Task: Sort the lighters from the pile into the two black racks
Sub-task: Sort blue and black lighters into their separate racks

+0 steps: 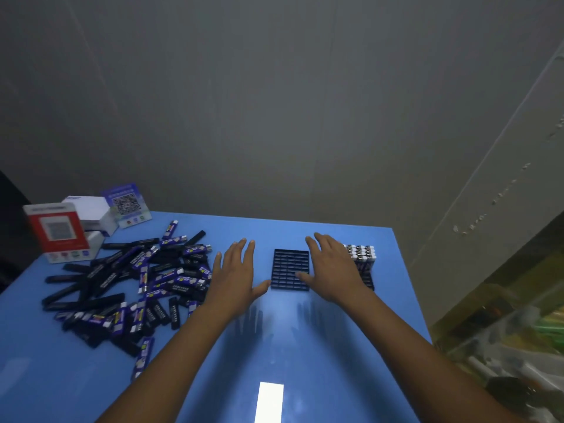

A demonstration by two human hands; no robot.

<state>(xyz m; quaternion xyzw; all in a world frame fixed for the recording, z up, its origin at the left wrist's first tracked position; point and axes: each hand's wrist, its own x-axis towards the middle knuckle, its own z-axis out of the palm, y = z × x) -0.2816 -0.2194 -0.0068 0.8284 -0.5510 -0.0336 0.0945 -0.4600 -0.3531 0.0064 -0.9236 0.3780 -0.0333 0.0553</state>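
A blue table [305, 346] by a grey wall, with two flat hands.

The left hand [235, 276] and the right hand [332, 270] are spread open and hold nothing. An empty black rack [288, 268] sits between them, the right thumb on it. A full rack [363, 264] stands behind the right hand. The pile of lighters [131, 285] lies at the left, near some boxes [73, 227].

Lighter pile [128, 288] occupies the tabletop's [305, 346] left side; empty rack [290, 270] centre; filled rack [364, 264] toward right edge; boxes [76, 227] far-left corner.
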